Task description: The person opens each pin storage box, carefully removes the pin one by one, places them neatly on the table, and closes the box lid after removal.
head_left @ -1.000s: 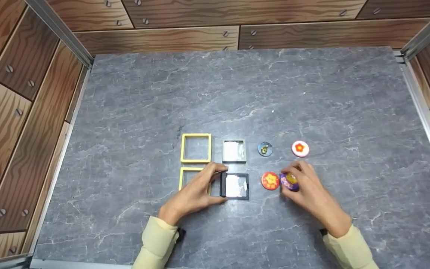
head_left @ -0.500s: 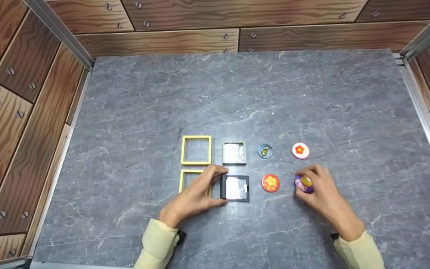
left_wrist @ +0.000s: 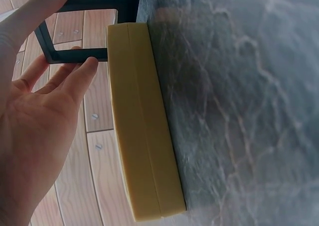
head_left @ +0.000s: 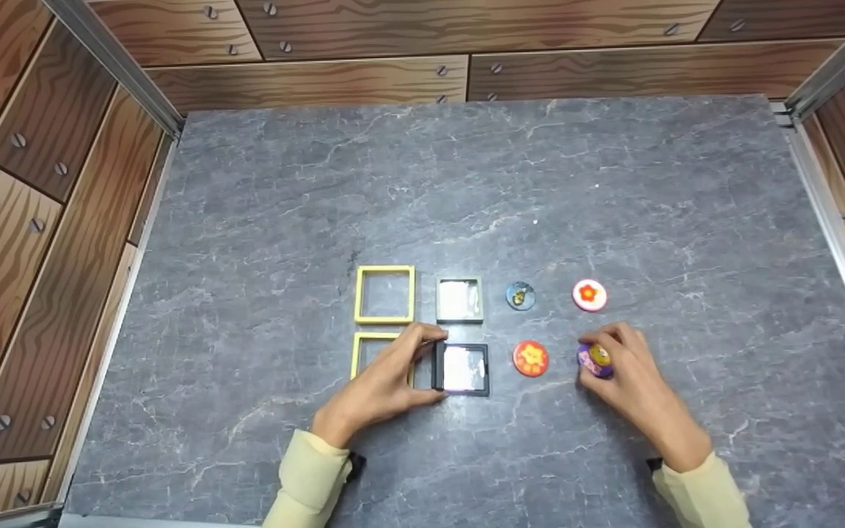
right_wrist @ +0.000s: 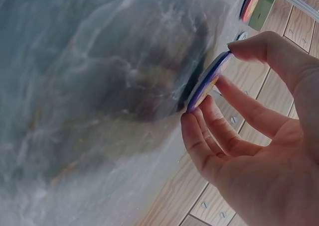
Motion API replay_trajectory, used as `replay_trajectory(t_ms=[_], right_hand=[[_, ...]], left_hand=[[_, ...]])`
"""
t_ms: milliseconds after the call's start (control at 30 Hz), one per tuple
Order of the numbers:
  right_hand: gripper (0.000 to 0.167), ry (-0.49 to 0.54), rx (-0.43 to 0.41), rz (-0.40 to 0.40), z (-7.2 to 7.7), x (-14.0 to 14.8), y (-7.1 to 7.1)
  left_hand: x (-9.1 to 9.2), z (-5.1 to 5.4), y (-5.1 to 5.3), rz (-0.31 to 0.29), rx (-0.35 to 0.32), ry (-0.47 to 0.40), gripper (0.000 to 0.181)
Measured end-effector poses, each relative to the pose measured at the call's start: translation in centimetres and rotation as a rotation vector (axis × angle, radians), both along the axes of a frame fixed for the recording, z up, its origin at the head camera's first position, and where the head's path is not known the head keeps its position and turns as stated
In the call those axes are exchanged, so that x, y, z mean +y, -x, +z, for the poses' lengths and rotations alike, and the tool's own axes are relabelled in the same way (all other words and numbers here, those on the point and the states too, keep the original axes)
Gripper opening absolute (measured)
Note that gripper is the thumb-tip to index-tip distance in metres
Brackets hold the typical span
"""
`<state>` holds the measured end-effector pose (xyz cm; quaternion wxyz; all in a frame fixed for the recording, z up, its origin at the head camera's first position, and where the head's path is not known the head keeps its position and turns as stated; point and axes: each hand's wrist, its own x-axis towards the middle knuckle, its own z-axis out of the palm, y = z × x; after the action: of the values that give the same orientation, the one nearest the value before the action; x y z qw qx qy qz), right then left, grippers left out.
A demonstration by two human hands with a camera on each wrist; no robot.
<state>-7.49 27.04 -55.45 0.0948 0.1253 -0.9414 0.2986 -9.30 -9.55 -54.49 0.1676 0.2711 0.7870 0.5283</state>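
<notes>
My left hand (head_left: pixel 386 374) holds the raised half of a black hinged display frame (head_left: pixel 487 370) between thumb and fingers. Its other half lies flat on the table, the clear middle glaring white. In the left wrist view, fingertips touch the dark frame (left_wrist: pixel 82 55) beyond a yellow frame's side (left_wrist: pixel 144 126). My right hand (head_left: pixel 635 381) pinches a round purple badge (head_left: pixel 595 360) by its rim. The right wrist view has this badge (right_wrist: pixel 210 81) edge-on, close over the table; contact is unclear. Left of it lies a red badge with a yellow flower (head_left: pixel 531 358).
Behind the hands stand a yellow square frame (head_left: pixel 357 295) and a grey-green frame (head_left: pixel 459 320). A blue badge (head_left: pixel 520 295) and a white badge with a red flower (head_left: pixel 589 295) lie to their right. Another yellow frame (head_left: pixel 356 356) is partly hidden by the left hand.
The right hand has carried the purple badge rightward, away from the red badge, and has held nearly still over the last half second. The left hand and black frame stay put.
</notes>
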Motion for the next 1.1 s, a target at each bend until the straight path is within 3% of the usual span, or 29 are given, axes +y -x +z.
replay_trajectory(t_ms=[300, 767, 1100], right_hand=[[0.035, -0.004, -0.035, 0.002, 0.09, 0.01, 0.02], [0.037, -0.005, -0.159, -0.013, 0.38, 0.18, 0.13], [0.031, 0.006, -0.133, -0.032, 0.72, -0.04, -0.01]], left_hand=[[0.00, 0.02, -0.04, -0.005, 0.002, -0.010, 0.078], [0.04, 0.24, -0.16, 0.027, 0.123, 0.139, 0.078], [0.18, 0.30, -0.20, 0.006, 0.195, 0.201, 0.079]])
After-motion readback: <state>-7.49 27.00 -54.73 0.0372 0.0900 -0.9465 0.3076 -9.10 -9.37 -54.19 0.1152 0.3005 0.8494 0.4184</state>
